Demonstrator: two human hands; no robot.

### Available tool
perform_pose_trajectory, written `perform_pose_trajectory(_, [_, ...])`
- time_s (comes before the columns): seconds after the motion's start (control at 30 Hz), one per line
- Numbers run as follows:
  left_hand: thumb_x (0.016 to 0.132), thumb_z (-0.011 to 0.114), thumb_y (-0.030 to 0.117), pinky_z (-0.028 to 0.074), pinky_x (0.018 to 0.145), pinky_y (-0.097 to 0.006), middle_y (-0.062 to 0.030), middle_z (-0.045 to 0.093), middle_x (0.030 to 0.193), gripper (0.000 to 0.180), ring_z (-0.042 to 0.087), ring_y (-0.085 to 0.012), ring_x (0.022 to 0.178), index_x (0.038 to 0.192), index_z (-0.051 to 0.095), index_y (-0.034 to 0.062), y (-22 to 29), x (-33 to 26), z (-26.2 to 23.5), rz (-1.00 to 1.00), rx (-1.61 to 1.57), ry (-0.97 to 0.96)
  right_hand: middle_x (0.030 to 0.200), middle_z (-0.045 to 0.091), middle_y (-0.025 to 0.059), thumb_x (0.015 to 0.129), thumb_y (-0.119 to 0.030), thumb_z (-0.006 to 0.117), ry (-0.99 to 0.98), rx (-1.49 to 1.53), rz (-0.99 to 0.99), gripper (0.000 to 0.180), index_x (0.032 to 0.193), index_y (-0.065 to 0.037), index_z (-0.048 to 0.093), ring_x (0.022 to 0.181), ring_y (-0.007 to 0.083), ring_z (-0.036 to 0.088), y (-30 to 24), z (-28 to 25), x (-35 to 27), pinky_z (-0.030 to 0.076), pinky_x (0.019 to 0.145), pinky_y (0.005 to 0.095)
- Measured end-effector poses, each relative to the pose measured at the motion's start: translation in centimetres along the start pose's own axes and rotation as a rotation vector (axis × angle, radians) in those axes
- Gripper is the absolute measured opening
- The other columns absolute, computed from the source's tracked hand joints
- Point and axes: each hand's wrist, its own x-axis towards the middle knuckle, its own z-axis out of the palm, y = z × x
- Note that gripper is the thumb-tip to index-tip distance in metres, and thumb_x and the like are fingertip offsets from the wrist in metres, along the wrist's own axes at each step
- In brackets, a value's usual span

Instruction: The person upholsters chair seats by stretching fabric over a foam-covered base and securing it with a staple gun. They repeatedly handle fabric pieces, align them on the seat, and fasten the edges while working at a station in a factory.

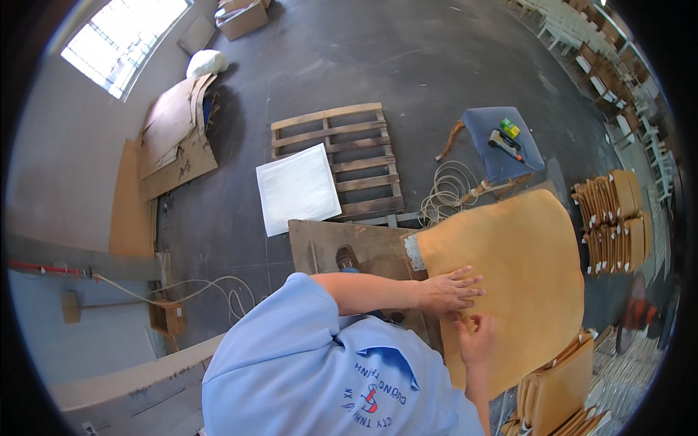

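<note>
A broad tan sheet [520, 269] with rounded corners lies in front of me, to the right of my body. My left hand [451, 293] rests on it near its left edge, palm down and fingers spread. Just below, my right hand [476, 338] is over the same sheet with thumb and fingers curled together close to the left fingers. Whatever it may pinch is hidden or too small to make out. A pale grey patch [414, 251] shows at the sheet's upper left corner.
Ahead, a white square panel [298, 190] leans across a wooden pallet [356, 134]. A blue-padded seat [502, 167] bears a small green-yellow box [510, 128] and a hand tool [505, 144]. Coiled hose [449, 185] lies beside it. Bundled brown pieces [614, 221] stand at right, cardboard sheets [171, 131] at left.
</note>
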Motion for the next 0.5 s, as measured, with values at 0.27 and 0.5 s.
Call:
perform_pose_trajectory(0.27, [0.094,0.071,0.021,0.036,0.119,-0.055,-0.0087,0.067,0.135,0.030,0.055,-0.0327,0.136,0.123,0.071,0.0146,-5.4,-18.0,-7.4,-0.806,-0.098,0.108,0.093,0.060,0.0177,0.080,-0.016,0.084,-0.068,-0.067,0.193,0.034,0.095,-0.001,0.058,0.086,0.0397,0.060,-3.0,4.3,2.5,0.047,0.075,0.0476])
perform_pose_trajectory(0.5, [0.094,0.063,0.036,0.053,0.102,-0.046,-0.0174,0.075,0.122,0.042,0.069,-0.0376,0.117,0.123,0.076,0.0092,-11.8,-36.2,-9.6,-1.804,-0.409,-0.143,0.085,0.051,0.0136,0.089,-0.019,0.078,0.005,-0.110,0.323,0.031,0.090,-0.001,0.052,0.079,0.0333,0.053,-5.3,4.1,2.4,0.044,0.072,0.0456])
